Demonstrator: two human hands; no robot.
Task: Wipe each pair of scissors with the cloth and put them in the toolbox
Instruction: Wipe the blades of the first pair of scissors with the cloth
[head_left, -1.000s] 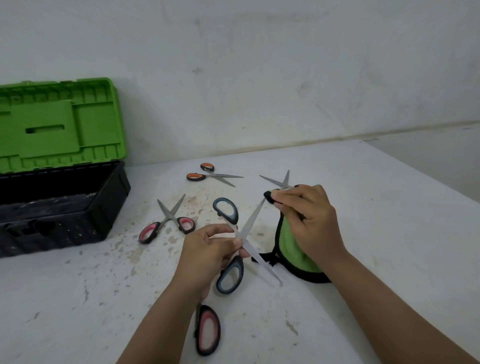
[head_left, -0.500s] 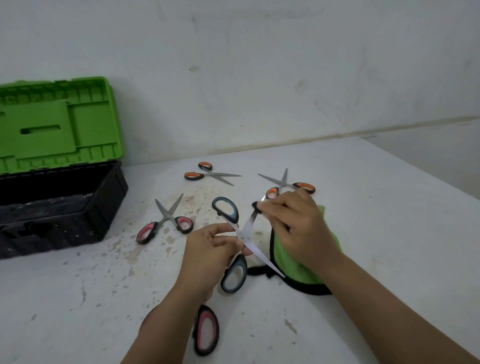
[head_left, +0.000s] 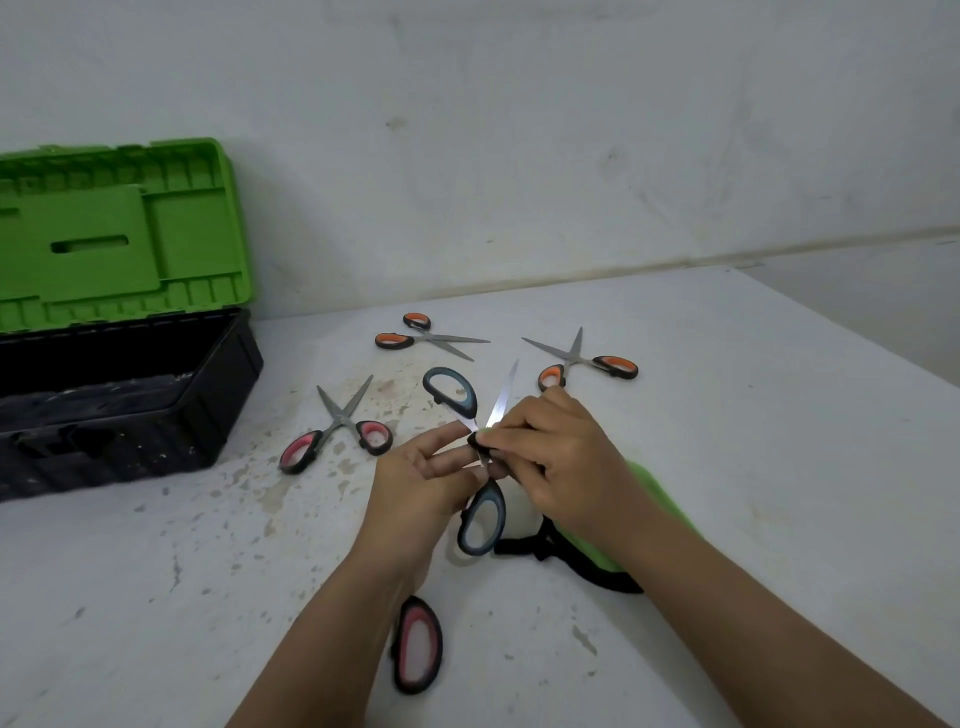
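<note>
My left hand (head_left: 421, 480) holds the blue-handled scissors (head_left: 483, 514) near their pivot, blades spread, one blade pointing up and away. My right hand (head_left: 558, 457) pinches the green cloth with black edging (head_left: 649, 499) around that blade close to the pivot. The rest of the cloth trails under my right wrist onto the table. The toolbox (head_left: 130, 395) stands open at the left, black body and green lid upright. Its inside is dark and I see no scissors in it.
Two orange-handled scissors (head_left: 415, 338) (head_left: 587, 361) lie at the back of the white table (head_left: 779, 415). A pink-handled pair (head_left: 337, 426) lies open near the toolbox. Another pink handle (head_left: 417, 644) shows under my left forearm. The wall is close behind.
My right hand has slid the cloth down the blade from its tip toward the pivot, closing on my left hand. The orange scissors behind it came into view.
</note>
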